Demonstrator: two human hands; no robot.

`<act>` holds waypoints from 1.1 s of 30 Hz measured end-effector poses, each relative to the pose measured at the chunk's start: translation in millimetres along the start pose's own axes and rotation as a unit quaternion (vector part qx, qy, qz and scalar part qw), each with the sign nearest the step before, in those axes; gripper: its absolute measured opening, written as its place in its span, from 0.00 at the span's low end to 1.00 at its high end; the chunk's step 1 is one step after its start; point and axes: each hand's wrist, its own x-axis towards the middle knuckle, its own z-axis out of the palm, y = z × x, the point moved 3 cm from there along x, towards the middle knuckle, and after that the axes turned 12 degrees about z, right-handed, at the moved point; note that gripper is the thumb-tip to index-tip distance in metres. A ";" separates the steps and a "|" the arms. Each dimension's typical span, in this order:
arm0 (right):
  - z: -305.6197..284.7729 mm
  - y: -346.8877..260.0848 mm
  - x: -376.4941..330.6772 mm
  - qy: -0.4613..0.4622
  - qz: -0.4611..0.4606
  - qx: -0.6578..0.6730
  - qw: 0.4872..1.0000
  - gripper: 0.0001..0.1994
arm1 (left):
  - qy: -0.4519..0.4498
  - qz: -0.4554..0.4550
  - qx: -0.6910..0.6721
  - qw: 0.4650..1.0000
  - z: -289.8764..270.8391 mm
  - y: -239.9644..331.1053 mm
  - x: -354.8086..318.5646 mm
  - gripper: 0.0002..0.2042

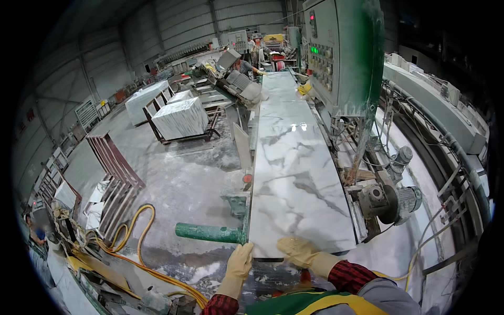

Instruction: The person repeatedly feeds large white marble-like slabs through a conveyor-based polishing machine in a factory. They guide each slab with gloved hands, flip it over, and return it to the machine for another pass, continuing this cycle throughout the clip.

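Observation:
A long white marble slab [294,194] with grey veins lies flat on a conveyor line in front of me, its glossy face reflecting the lights. My left hand [239,265], in a cream rubber glove, is closed at the near left corner of the slab. Across the near edge, right of its middle, bends my right hand [302,252] in a matching glove. Its fingers are together on the stone; whatever is under the edge is hidden. A green roller or pipe [207,232] sticks out left of the slab's near end.
A tall green-and-grey control cabinet [336,58] stands right of the line, with motors [394,202] below it. On the left are marble blocks [181,118] on a frame, a dark red rack [118,163] and yellow hoses [142,236]. A person [244,65] works beside the far end.

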 end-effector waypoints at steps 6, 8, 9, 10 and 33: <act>-19.0 70.7 -83.7 0.033 0.117 -0.127 0.984 0.25 | -0.008 -0.014 0.049 0.999 0.4 -17.3 -27.0 0.19; -16.8 116.9 -127.3 0.140 0.161 -0.071 0.974 0.21 | 0.025 -0.005 0.082 0.996 -13.8 -21.6 -50.5 0.18; -6.7 147.7 -149.7 0.175 0.172 -0.076 0.967 0.20 | -0.023 -0.061 0.108 0.992 -24.8 -23.8 -58.6 0.17; 2.1 172.7 -169.7 0.211 0.178 -0.081 0.958 0.19 | -0.012 -0.062 0.141 0.988 -37.7 -29.8 -76.3 0.17; 40.8 210.0 -203.3 0.319 0.142 0.007 0.937 0.23 | 0.031 -0.736 0.303 0.604 -185.0 389.8 -553.8 0.32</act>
